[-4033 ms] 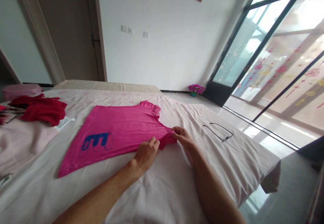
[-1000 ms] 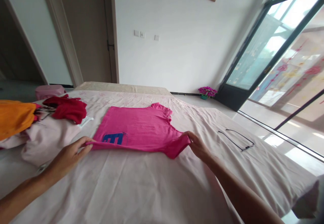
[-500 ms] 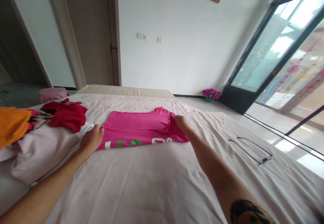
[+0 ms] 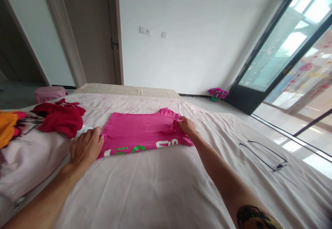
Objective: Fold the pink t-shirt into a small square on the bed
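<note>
A pink T-shirt (image 4: 137, 125) lies folded lengthwise on the bed sheet, with white and green lettering along its near edge. My right hand (image 4: 187, 126) is closed on the shirt's right end, close to the bunched collar and sleeve. At the opposite end, my left hand (image 4: 86, 145) is stretched out, palm down, its thumb side against the shirt's left edge. Its fingers look extended rather than pinching. The fingertips of my right hand are partly hidden by the cloth and the hand itself.
Left of the shirt is a heap of clothes, with a red garment (image 4: 62, 118), an orange garment (image 4: 7, 127) and a pale pink garment (image 4: 38, 156). Eyeglasses (image 4: 278, 167) rest on the sheet (image 4: 155, 187) at right. A pink stool (image 4: 50, 93) and purple flowers (image 4: 218, 93) stand beyond the bed.
My left hand has loosened from its pinch on the shirt's left edge and spread out. The right hand keeps its hold, and the cloth near it has shifted slightly.
</note>
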Action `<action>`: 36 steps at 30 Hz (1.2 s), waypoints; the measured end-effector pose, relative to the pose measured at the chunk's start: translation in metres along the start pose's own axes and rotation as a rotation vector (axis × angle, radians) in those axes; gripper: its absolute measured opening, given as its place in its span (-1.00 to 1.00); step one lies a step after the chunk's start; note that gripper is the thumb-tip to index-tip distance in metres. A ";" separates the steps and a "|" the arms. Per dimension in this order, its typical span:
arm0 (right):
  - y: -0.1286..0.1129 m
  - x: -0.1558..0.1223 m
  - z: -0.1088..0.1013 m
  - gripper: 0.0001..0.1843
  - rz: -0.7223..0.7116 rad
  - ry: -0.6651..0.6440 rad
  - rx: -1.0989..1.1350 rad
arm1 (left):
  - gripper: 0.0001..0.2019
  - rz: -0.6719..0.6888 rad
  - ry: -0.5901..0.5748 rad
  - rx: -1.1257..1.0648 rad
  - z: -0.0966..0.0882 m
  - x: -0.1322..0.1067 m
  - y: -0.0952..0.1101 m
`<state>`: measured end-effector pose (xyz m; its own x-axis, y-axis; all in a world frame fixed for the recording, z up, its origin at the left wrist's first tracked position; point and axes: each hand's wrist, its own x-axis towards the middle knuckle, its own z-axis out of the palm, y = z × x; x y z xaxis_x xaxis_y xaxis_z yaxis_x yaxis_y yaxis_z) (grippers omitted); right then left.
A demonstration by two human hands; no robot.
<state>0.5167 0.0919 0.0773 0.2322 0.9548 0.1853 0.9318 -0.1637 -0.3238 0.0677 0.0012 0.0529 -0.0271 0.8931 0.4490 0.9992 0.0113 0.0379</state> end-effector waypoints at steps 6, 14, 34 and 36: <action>-0.018 -0.024 -0.020 -0.62 -0.275 0.024 -0.140 | -0.70 0.329 0.117 -0.345 -0.003 -0.009 0.017; -0.037 -0.025 -0.021 -0.74 -0.311 -0.296 -0.057 | -0.62 0.479 -0.065 -0.465 0.026 -0.018 0.026; -0.015 -0.066 0.015 -0.45 -0.524 -0.210 -0.323 | -0.36 0.246 -0.220 -0.176 0.033 -0.019 0.006; -0.013 -0.066 0.011 -0.45 -0.434 -0.169 -0.309 | -0.38 0.177 -0.200 -0.153 0.033 -0.019 0.002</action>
<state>0.4861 0.0335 0.0593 -0.2153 0.9731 0.0815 0.9763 0.2126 0.0411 0.0716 -0.0007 0.0146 0.1685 0.9461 0.2766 0.9715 -0.2068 0.1156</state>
